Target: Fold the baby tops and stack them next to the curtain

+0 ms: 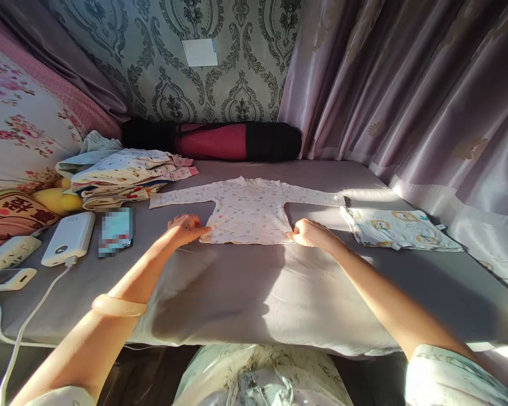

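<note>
A small white long-sleeved shirt (249, 211) with a fine print lies flat on the grey sheet, its sleeves spread out to both sides and its hem towards me. At the hem's left corner, my left hand (186, 230) pinches the cloth between thumb and fingers. My right hand (311, 233) grips the opposite corner of the hem in the same way. Beyond the right sleeve's cuff lies a folded white garment (402, 230) with an animal print. Past the left sleeve rests a stack of folded clothes (127, 172).
On the left are a white power bank (69, 239) with a cable, a phone (115, 231), a power strip (11, 254) and a small white device (11, 279). A black and red rolled bag (211, 141) lies along the patterned wall. Curtains (406, 84) hang at right.
</note>
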`<state>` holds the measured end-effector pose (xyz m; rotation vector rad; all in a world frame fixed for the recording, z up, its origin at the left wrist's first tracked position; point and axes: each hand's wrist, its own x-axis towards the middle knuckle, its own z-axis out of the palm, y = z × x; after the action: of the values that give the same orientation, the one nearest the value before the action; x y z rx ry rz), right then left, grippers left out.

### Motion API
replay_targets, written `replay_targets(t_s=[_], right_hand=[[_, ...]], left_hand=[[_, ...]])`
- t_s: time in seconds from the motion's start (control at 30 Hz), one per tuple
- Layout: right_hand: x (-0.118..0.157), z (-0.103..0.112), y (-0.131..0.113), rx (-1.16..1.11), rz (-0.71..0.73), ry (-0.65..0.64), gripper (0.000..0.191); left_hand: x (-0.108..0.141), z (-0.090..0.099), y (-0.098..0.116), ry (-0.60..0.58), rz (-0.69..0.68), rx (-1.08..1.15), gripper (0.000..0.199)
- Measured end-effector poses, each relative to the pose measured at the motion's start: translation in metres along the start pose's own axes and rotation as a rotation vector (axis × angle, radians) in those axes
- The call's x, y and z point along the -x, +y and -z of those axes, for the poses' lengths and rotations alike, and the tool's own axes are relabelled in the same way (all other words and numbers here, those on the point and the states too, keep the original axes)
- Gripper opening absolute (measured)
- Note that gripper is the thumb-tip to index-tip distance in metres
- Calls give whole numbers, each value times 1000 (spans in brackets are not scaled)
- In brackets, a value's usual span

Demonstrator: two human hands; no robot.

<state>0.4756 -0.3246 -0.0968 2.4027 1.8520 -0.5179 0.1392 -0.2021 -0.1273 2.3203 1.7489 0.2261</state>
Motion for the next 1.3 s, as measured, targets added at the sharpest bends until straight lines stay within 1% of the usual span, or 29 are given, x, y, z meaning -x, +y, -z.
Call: replay_targets(t_s=[0.03,0.07,0.1,0.13,0.17,0.2,0.27,0.33,0.4,0.5,0.6,0.67,0.9,1.0,1.1,1.2,1.23,1.27,1.3], right_hand=[[-2,2,-6,34,6,48,26],[-6,3,-14,58,17,113,24],[-11,2,-23,71,43,180,25],[-18,0,-34,57,88,243,29],[-27,-3,-44,34,158,274,34],[-37,-8,-55,13,239,275,39],[-60,-19,-72,-13,355,274,46],[-81,-31,-82,-4,344,283,54],[-96,-40,-84,-12,298,270,59],[-101,-46,-79,-22,312,216,61],[-91,-47,-73,-7,380,183,62],[-81,-47,-69,2,429,166,62],[-33,-55,-52,-1,612,72,60],[-11,-51,-43,-67,688,-13,59],[3,-33,-33,-180,726,-164,54],[-3,-8,-18,-343,730,-313,45],[-10,-1,-12,-406,718,-325,43],[-19,5,-5,-461,697,-300,41],[-30,9,2,-509,667,-224,39]], left_hand=[[-4,1,8,0,-19,-1,30],[-9,1,19,25,-70,9,28],[-14,-1,30,39,-160,39,28],[-20,-5,43,39,-231,76,29],[-26,-11,56,34,-260,92,32],[-32,-18,68,20,-279,100,37],[-43,-35,86,-11,-313,103,44],[-52,-52,94,2,-368,58,44],[-57,-63,92,35,-381,-2,45],[-57,-69,77,30,-341,-72,55],[-52,-66,64,4,-333,-118,61],[-50,-62,59,-13,-349,-136,63],[-51,-57,59,-104,-342,-142,64],[-52,-55,61,-129,-326,-155,63],[-50,-51,70,-108,-319,-156,57],[-45,-47,93,-45,-378,-130,48],[-43,-46,103,-28,-403,-112,46],[-40,-46,115,-26,-423,-84,43],[-36,-47,128,-35,-449,-42,38]])
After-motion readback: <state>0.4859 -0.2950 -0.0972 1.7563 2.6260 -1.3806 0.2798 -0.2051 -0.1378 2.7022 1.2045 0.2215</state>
